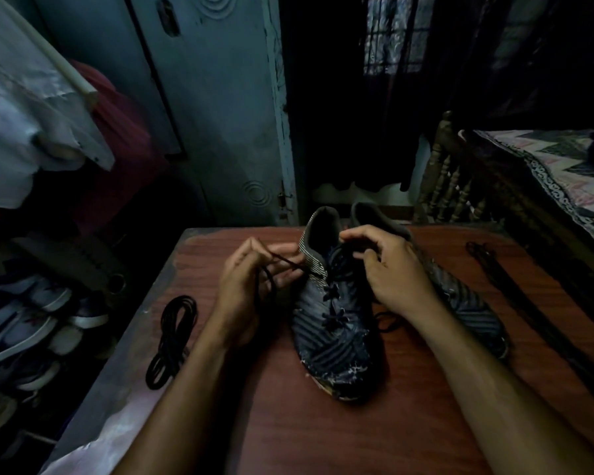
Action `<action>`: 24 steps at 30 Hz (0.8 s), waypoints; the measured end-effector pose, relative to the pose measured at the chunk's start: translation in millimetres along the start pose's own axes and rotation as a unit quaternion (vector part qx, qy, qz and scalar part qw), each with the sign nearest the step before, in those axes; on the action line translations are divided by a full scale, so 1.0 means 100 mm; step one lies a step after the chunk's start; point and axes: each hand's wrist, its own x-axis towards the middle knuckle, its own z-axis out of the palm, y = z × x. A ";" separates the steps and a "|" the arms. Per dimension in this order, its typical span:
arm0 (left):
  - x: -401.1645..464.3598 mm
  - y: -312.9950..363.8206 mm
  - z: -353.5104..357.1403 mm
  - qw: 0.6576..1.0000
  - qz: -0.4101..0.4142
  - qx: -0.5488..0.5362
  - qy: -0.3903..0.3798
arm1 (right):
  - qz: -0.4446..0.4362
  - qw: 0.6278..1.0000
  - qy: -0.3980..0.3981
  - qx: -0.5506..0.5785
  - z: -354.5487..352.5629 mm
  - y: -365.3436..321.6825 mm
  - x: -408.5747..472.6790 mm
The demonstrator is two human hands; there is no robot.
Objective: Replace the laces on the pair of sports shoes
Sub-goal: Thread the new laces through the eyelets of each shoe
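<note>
Table (323,423): reddish-brown wood-grain top, smooth, with a worn pale edge on its left side; it carries everything below.
Near shoe (333,323): dark sports shoe of woven-looking fabric with pale diagonal stripes, its toe scuffed and whitish and pointing at the viewer, its heel opening away. It stands at the table's middle, laced with a dark cord crossing up the front.
Coiled lace (174,341): thin dark cord looped into a long bundle, lying on the table well left of the near shoe.
Left hand (251,286): just left of the near shoe's collar, fingers curled and pinching the lace end (282,260), which runs taut from the upper eyelets.
Right hand (388,269): over the near shoe's tongue, fingertips bent and pinching the lacing near the top eyelets.
Far shoe (467,303): same striped dark fabric, lying just right of the near shoe, partly hidden by the right hand.
Straight laces (515,289): long dark cords stretched along the table, right of the far shoe.
Writing: no brand or label legible on either shoe.
Bed (563,173): patterned cloth, beyond the table's right corner.
</note>
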 end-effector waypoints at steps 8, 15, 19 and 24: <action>0.05 -0.15 -0.20 0.864 0.141 0.477 -0.071 | -0.019 0.999 -0.011 0.030 0.01 0.05 0.03; 0.02 0.01 -0.13 0.977 0.081 0.194 0.030 | -0.061 0.996 -0.041 -0.043 -0.02 0.02 -0.02; 0.02 0.07 -0.05 0.997 -0.004 0.004 0.083 | -0.088 0.990 -0.043 -0.098 -0.01 0.04 -0.03; 0.01 -0.09 -0.05 0.958 0.086 0.273 -0.019 | -0.141 0.979 -0.022 -0.144 0.00 0.02 -0.05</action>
